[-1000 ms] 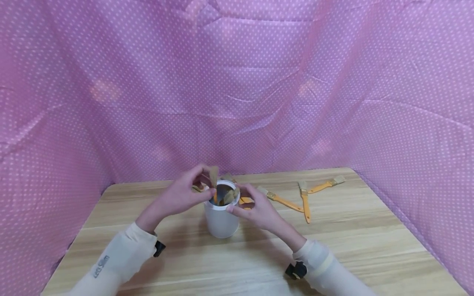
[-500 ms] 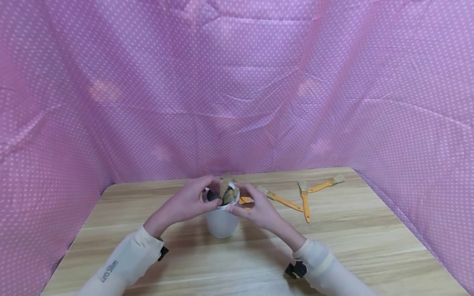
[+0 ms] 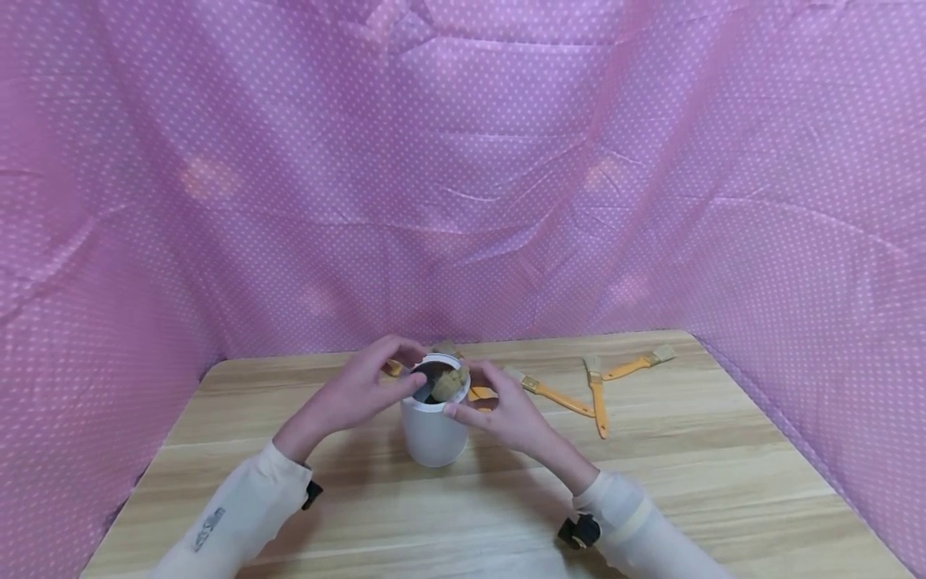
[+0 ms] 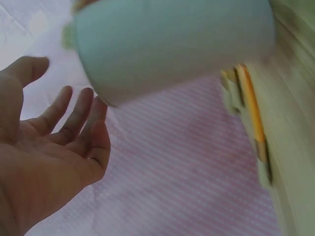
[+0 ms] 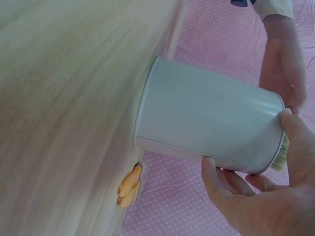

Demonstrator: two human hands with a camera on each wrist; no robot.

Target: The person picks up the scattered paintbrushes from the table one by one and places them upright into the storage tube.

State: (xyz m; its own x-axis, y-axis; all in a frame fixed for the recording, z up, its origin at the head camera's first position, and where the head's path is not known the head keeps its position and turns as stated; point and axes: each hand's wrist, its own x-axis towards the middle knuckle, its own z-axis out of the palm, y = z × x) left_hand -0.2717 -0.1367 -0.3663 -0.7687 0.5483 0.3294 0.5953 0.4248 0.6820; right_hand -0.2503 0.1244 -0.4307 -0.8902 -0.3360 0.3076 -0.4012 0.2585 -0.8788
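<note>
A white can point(image 3: 436, 438) stands upright on the table. My right hand point(image 3: 506, 414) grips it near the rim, the thumb on the near side and the fingers round the right side, as the right wrist view shows the can point(image 5: 206, 115) too. Inside, a paintbrush point(image 3: 450, 384) leans against the right wall with its tan bristles up; its handle is hidden. My left hand point(image 3: 362, 392) is at the left of the rim. In the left wrist view, that hand point(image 4: 64, 147) holds nothing, its fingers loosely bent.
To the right lie three paintbrushes with orange handles: one slanting point(image 3: 560, 396), one pointing toward me point(image 3: 597, 400), one farther back point(image 3: 637, 366). More brushes, partly hidden, lie behind the can, with an orange handle point(image 3: 481, 394) showing. A pink dotted curtain point(image 3: 463, 201) surrounds the wooden table point(image 3: 405, 531).
My left hand has lowered a paintbrush into the can, let go of it and drawn back slightly to the left. My right hand has kept its grip on the can.
</note>
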